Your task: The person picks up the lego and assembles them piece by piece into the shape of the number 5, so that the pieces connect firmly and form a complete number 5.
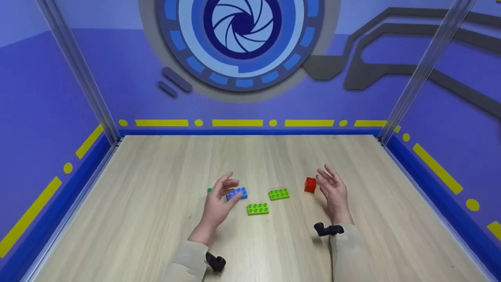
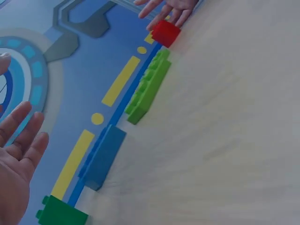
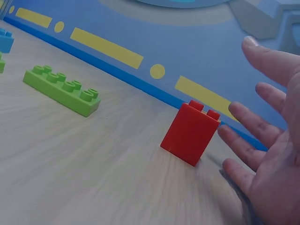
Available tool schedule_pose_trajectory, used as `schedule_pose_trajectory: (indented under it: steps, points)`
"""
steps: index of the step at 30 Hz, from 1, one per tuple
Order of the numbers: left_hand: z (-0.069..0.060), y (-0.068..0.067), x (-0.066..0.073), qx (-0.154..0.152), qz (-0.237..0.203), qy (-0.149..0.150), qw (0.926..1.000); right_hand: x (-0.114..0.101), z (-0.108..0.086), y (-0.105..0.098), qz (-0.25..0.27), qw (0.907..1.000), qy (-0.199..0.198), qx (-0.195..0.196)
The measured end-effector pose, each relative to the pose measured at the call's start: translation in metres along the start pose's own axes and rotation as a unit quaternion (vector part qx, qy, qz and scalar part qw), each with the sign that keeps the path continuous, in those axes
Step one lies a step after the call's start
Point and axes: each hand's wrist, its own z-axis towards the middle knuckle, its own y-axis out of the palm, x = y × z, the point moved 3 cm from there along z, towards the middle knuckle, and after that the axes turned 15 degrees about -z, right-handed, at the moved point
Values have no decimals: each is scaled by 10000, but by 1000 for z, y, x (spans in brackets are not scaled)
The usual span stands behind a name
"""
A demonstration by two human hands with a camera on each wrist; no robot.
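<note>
My left hand (image 1: 217,203) hovers with fingers spread over a blue brick (image 1: 242,192), partly covering it in the head view. Beside it, a dark green brick (image 2: 63,213) is mostly hidden behind that hand in the head view. Off to the right, my right hand (image 1: 334,194) is held with loose, spread fingers near a tall red brick (image 3: 190,133). A gap shows between most of its fingers and the brick; fingertip contact I cannot tell. Between the hands lie two lime green bricks, one farther back (image 1: 279,194) and one nearer (image 1: 258,209).
All the bricks stand on a pale wooden tabletop (image 1: 274,250). Blue-purple panels (image 1: 117,78) with yellow markings wall in its back and both sides. Metal posts (image 1: 78,70) rise at the back corners. Black wrist mounts (image 1: 328,229) sit on both sleeves.
</note>
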Motion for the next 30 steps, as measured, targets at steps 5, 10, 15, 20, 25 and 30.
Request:
schedule_pose_trajectory:
  steps: [5,10,15,20,25,30]
  points:
    - [-4,10,-12,-375,79,-582,9976,3,0,1,-488,9988,-56,12]
    - [-7,16,-19,-623,221,-801,9946,5,-1,1,-916,9956,-183,32]
    - [-9,19,-25,-831,360,-1022,9906,5,-2,1,-895,9958,-206,43]
    - [-10,21,-31,-1024,582,-1083,9871,5,-4,1,-916,9956,-190,37]
    - [-11,20,-34,-1036,834,-1224,9835,6,-4,1,-1098,9934,-317,75]
    - [-12,20,-37,-1043,1187,-1443,9768,7,-1,2,-1319,9906,-364,39]
